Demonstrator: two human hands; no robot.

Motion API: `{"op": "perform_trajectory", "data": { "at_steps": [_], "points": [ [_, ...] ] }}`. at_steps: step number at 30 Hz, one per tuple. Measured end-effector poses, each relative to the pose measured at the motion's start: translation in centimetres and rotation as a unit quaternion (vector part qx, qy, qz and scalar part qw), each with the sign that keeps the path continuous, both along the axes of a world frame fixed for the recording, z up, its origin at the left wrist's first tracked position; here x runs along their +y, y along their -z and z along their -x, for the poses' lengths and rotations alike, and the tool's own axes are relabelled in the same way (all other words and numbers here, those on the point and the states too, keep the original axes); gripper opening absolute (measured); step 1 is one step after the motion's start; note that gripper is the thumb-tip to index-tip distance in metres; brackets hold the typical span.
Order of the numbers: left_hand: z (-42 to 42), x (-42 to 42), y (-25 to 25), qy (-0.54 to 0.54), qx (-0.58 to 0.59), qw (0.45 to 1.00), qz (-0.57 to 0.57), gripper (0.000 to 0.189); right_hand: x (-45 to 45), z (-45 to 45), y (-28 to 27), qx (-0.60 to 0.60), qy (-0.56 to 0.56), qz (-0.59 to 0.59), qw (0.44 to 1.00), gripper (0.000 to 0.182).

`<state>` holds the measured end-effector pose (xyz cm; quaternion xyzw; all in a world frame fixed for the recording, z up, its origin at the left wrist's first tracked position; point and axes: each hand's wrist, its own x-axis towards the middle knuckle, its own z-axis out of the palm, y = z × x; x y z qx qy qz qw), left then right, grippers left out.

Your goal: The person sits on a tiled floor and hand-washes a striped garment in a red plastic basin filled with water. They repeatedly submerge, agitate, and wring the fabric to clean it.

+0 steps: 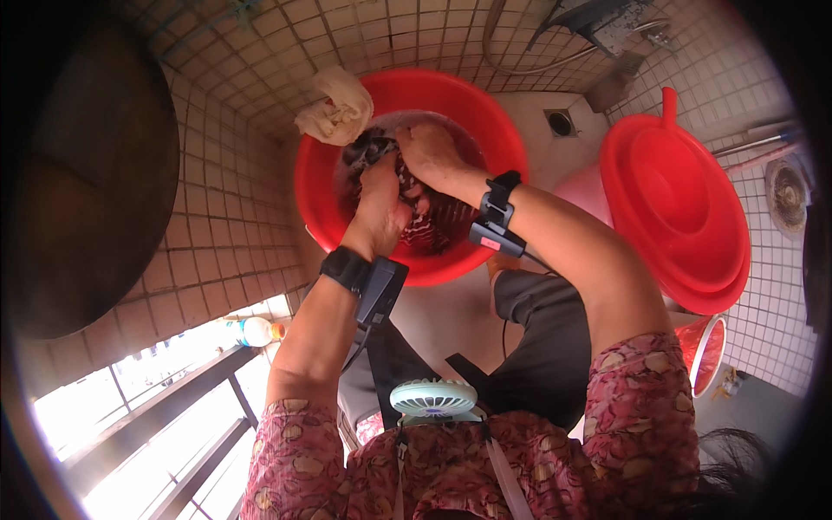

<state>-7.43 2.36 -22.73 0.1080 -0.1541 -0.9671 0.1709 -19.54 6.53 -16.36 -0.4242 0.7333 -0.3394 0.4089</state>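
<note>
In front of me a round red plastic basin [507,149] holds soapy water and a dark wet cloth with white patterning [426,237]. My left hand [380,201] is down inside the basin, its fingers closed on the dark cloth and partly hidden by suds and fabric. Just beyond it on the right, my right hand [426,153] is curled like a fist onto the same bunched cloth. A crumpled off-white cloth [338,107] hangs over the basin's far left rim, touched by neither hand. Both wrists wear black straps with small devices.
A larger red basin [728,260] with a red dipper leans at the right. Behind it is a tiled wall; a floor drain [560,122] lies beyond. A bottle [260,331] stands on the left ledge by a railing. A small fan [433,398] hangs at my chest.
</note>
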Motion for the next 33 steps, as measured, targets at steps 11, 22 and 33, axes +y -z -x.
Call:
{"op": "perform_trajectory", "data": {
  "at_steps": [11, 22, 33],
  "points": [
    [1.6, 3.8, -6.7, -0.121, -0.237, 0.963, 0.046, 0.026, 0.0, 1.9, 0.5, 0.403, -0.123, 0.183, 0.888, 0.019],
    [0.3, 4.5, -7.4, -0.082, -0.279, 0.955, 0.065, 0.028, 1.7, -0.6, -1.3, 0.389, -0.195, 0.204, 0.877, 0.019],
    [-2.7, 1.1, -8.9, -0.090, -0.191, 0.977, 0.034, 0.036, 2.1, 4.1, -4.3, -0.366, -0.168, 0.038, 0.915, 0.041]
  ]
}}
